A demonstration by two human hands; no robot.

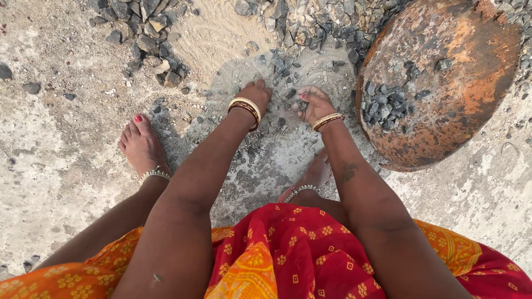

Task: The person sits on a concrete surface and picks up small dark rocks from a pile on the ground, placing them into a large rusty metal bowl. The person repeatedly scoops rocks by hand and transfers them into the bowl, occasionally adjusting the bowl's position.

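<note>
Concrete ground (pixel 50 166), pale and rough, fills the far left, with a few loose grey stones (pixel 31 87) lying apart on it. Next comes the bare left foot (pixel 141 147), flat on the ground, red-painted toenails, metal anklet at the ankle. Above it, a dark heap of crushed gravel (pixel 147 33) sits at the top edge. Moving right, the left hand (pixel 255 95) reaches down with gold and red bangles on the wrist; palm faces down, fingers spread and pressed onto small gravel chips (pixel 282 69) scattered over sandy ground, nothing visibly grasped. Just beside it, the right hand (pixel 313 104), also bangled, is turned palm-up and half curled, cupping a few grey stone pieces (pixel 301 104) against the fingers. Below that hand the right foot (pixel 313 177) is partly hidden by the forearm, anklet showing. Red and orange patterned cloth (pixel 288 254) covers the lap along the bottom edge. Far right, a round rusty metal pan (pixel 465 83) rests on the ground, near the right hand but not touching it, holding a small pile of grey gravel (pixel 382 105) on its left side. More gravel (pixel 332 22) lies banked behind the pan.
</note>
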